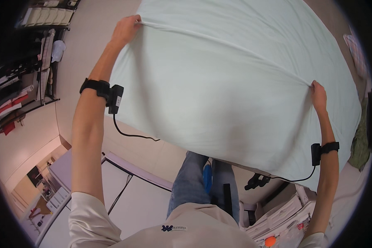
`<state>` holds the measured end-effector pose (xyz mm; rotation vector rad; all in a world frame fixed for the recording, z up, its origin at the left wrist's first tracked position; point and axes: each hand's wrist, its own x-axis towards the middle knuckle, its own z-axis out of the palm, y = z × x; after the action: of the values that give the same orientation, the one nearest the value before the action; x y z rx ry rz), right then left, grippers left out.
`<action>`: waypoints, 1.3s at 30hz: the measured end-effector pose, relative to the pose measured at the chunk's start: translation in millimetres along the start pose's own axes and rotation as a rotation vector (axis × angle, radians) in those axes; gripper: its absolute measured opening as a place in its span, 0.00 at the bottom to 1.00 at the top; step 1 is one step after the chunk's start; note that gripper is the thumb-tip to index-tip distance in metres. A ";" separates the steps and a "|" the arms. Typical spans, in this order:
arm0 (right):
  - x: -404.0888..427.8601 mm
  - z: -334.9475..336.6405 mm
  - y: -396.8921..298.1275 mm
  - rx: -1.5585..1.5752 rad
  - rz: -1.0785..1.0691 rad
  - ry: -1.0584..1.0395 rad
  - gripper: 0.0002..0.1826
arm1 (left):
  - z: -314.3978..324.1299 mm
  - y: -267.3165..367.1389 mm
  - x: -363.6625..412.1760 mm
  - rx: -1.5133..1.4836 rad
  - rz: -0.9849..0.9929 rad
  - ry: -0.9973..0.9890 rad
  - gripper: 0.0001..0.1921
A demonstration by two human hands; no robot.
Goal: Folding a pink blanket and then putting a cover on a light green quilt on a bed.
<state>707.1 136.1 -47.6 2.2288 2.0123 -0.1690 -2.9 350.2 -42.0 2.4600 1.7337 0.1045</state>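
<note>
A pale green sheet [204, 77] covers a bed before me. My left hand [127, 29] pinches its fabric at the upper left, by the bed's side. Farther right and lower in the picture, my right hand [318, 94] grips the same sheet. A raised fold runs taut between the two hands, and the cloth lies fairly smooth on my side of it. Beyond the fold the sheet shows several wrinkles. Each forearm wears a black strap with a small black device and a cable.
A dark rack [42, 62] with clothes stands at the left. A white cabinet [142, 198] is at the lower left, near my legs. White drawers [285, 214] stand at the lower right. Green cloth [359, 148] lies past the bed's right side.
</note>
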 end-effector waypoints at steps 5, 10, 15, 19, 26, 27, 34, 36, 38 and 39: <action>6.8 0.5 32.8 -0.003 0.135 0.045 0.05 | 6.4 14.5 43.8 -0.023 0.051 0.189 0.08; 22.2 20.9 70.7 0.373 0.170 0.267 0.12 | 54.5 -25.3 79.5 -0.010 0.072 0.293 0.22; -6.8 58.6 74.9 0.309 0.011 0.341 0.20 | 112.3 -38.6 42.5 -0.056 0.042 0.112 0.32; -59.0 58.0 127.8 0.026 0.331 0.150 0.21 | 153.1 -23.1 -48.0 0.061 -0.185 -0.009 0.31; -90.4 64.2 236.4 -0.075 0.500 -0.099 0.22 | 157.7 -35.7 -194.5 0.030 -0.390 0.116 0.30; -85.1 71.8 241.6 -0.061 0.509 -0.098 0.22 | 139.8 -56.4 -214.6 0.122 -0.373 0.154 0.30; -78.0 84.1 273.9 -0.209 0.557 -0.146 0.19 | 151.8 -20.8 -338.6 0.185 -0.846 -0.043 0.30; -75.5 71.5 268.1 -0.171 0.621 -0.020 0.18 | 155.0 -14.9 -339.3 0.204 -1.051 -0.141 0.29; -69.9 68.6 235.5 0.067 0.545 0.399 0.15 | 126.7 -61.1 -336.4 0.086 -0.975 -0.143 0.25; -70.4 63.2 201.7 0.149 0.404 0.442 0.15 | 116.5 -78.3 -339.9 0.113 -0.980 -0.118 0.25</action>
<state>900.9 36.0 -92.8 2.9201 1.7068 0.2461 -175.3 48.5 -162.4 1.3662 2.6806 -0.2339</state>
